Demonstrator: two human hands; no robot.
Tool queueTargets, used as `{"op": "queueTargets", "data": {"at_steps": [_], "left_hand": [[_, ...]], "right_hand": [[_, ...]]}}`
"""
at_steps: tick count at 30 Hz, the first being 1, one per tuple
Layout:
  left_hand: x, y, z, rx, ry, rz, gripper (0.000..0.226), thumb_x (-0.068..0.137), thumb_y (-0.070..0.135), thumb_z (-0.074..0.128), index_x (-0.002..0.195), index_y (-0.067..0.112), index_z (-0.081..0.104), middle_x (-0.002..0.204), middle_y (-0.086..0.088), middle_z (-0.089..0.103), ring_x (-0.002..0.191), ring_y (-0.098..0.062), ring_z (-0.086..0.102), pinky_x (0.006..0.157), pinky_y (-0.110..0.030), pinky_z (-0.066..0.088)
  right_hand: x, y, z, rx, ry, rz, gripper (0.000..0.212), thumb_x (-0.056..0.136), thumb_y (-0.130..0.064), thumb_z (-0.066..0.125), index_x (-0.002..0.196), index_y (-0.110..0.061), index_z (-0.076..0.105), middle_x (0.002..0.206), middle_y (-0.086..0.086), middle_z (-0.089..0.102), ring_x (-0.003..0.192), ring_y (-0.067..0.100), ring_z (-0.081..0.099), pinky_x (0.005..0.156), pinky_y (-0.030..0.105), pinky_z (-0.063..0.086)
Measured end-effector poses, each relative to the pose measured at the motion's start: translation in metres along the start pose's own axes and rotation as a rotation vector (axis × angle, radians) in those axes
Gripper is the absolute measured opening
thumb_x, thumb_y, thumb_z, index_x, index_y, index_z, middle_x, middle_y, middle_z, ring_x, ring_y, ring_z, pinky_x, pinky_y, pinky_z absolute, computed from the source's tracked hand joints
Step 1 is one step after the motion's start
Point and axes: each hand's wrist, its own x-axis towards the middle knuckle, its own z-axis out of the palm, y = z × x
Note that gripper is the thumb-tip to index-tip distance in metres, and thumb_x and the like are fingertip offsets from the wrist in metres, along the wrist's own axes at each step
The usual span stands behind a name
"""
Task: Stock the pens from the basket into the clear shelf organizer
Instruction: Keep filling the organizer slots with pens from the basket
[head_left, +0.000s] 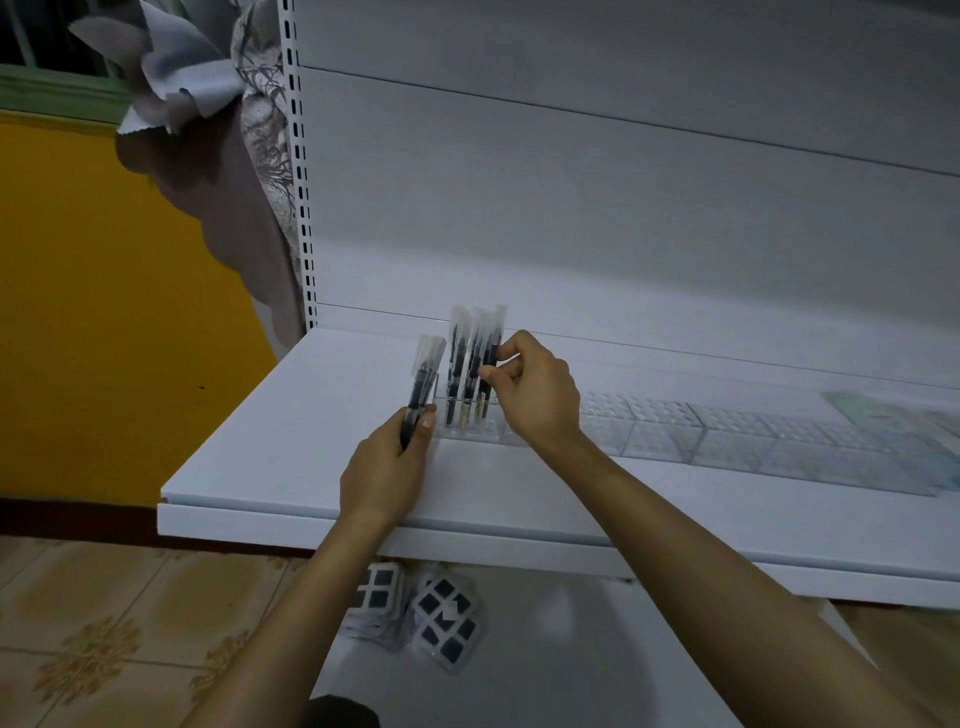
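Observation:
A clear shelf organizer (727, 436) with many small cells runs along the white shelf (291, 447). Several black pens in clear sleeves (460, 364) stand upright in its leftmost cells. My right hand (535, 389) pinches one sleeved pen (488, 358) that stands at the right of that group, its tip in or just above a cell. My left hand (387, 462) grips a small bundle of sleeved black pens (423, 379), upright, just left of the organizer. No basket is in view.
The white back panel (623, 208) rises behind the shelf. A slotted upright (301, 182) and hanging cloth (228, 156) stand at the left. On the lower shelf, packets with black squares (441, 618) lie under my arms. A greenish packet (883, 415) lies at far right.

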Motion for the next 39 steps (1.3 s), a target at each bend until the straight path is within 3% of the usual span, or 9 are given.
{"op": "queueTargets", "data": {"at_steps": [3,6,12,18,25,31,37,39], "left_hand": [[-0.001,0.001,0.0,-0.009,-0.016,-0.004,0.027,0.098,0.046,0.038,0.096,0.024,0.053,0.087,0.005,0.06,0.083,-0.016,0.052,0.075,-0.029,0.035],[0.0,0.0,0.0,-0.033,-0.018,0.005,0.033,0.098,0.045,0.038,0.106,0.021,0.059,0.09,0.004,0.063,0.087,-0.016,0.054,0.077,-0.029,0.035],[0.001,-0.005,0.0,-0.054,-0.026,0.008,0.036,0.098,0.047,0.038,0.115,0.024,0.06,0.092,0.012,0.062,0.096,-0.016,0.063,0.083,-0.03,0.04],[0.0,-0.002,0.0,-0.086,-0.013,-0.002,0.032,0.098,0.045,0.039,0.114,0.026,0.058,0.076,0.013,0.063,0.077,0.002,0.057,0.079,-0.027,0.037],[0.0,0.0,-0.002,-0.094,-0.02,0.011,0.033,0.098,0.043,0.038,0.115,0.024,0.059,0.078,0.006,0.067,0.077,0.002,0.056,0.08,-0.027,0.036],[-0.003,-0.001,-0.002,-0.08,-0.045,0.025,0.039,0.097,0.046,0.038,0.118,0.021,0.059,0.092,0.007,0.066,0.088,-0.007,0.062,0.083,-0.028,0.038],[-0.004,-0.003,-0.003,-0.078,-0.042,0.024,0.034,0.097,0.046,0.038,0.111,0.023,0.059,0.088,0.011,0.064,0.092,-0.014,0.061,0.081,-0.028,0.038],[-0.005,-0.003,-0.003,-0.092,-0.002,0.034,0.029,0.098,0.044,0.038,0.103,0.025,0.059,0.083,0.011,0.062,0.085,-0.013,0.061,0.078,-0.028,0.039]], "right_hand": [[0.0,0.001,0.002,-0.028,-0.009,0.019,0.015,0.091,-0.03,0.063,0.094,-0.018,0.054,0.08,-0.003,0.067,0.07,0.014,0.058,0.056,0.02,0.037],[-0.003,0.004,0.007,-0.087,-0.015,0.027,0.018,0.089,-0.031,0.065,0.089,-0.016,0.055,0.079,0.0,0.068,0.073,0.019,0.062,0.064,0.029,0.046],[-0.008,0.007,0.01,-0.079,0.013,0.028,0.016,0.09,-0.031,0.064,0.095,-0.017,0.06,0.084,-0.002,0.07,0.078,0.016,0.063,0.066,0.025,0.043],[-0.005,0.007,0.009,-0.075,0.008,0.055,0.017,0.087,-0.031,0.068,0.088,-0.019,0.056,0.079,-0.006,0.066,0.075,0.014,0.06,0.064,0.024,0.041],[-0.002,0.005,0.007,0.0,-0.008,0.112,0.02,0.082,-0.029,0.073,0.077,-0.023,0.055,0.067,-0.011,0.059,0.074,0.015,0.063,0.065,0.026,0.046],[-0.002,0.004,0.005,0.014,-0.022,0.111,0.018,0.081,-0.029,0.074,0.081,-0.021,0.058,0.065,-0.012,0.059,0.075,0.015,0.064,0.07,0.03,0.052],[-0.002,0.002,-0.002,0.171,-0.082,0.192,0.033,0.078,-0.024,0.078,0.104,-0.01,0.063,0.082,0.002,0.07,0.087,0.017,0.066,0.085,0.033,0.053],[-0.006,0.0,-0.008,0.243,-0.056,0.21,0.034,0.079,-0.023,0.077,0.106,-0.01,0.063,0.085,0.003,0.071,0.086,0.016,0.066,0.083,0.03,0.052]]}}
